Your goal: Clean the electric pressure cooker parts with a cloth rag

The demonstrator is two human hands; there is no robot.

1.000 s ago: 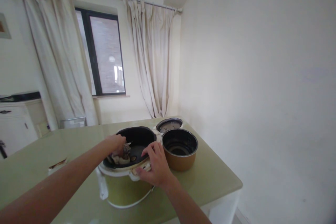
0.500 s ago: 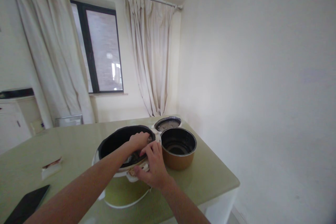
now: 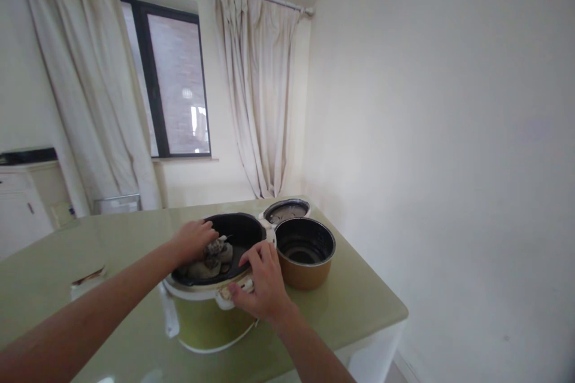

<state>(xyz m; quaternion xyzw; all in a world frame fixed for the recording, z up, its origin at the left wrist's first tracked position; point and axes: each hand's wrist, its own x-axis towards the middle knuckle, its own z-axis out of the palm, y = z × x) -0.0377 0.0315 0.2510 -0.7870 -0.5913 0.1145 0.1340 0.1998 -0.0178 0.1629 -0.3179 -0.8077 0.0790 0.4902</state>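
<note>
Standing at the lower centre of the frame, the green cooker [image 3: 211,323] rests on the surface [image 3: 359,311], a brown pot [image 3: 308,275] just to its right. The right hand [image 3: 264,278] grips the near rim, fingers over the edge; the left hand [image 3: 193,240] is at the rumpled cloth [image 3: 223,253] inside, its hold, from where I stand, impossible to tell. The cooker is probably stiff and fairly heavy, best steadied by its rim; the cloth, soft and light, suits bunching from above.
</note>
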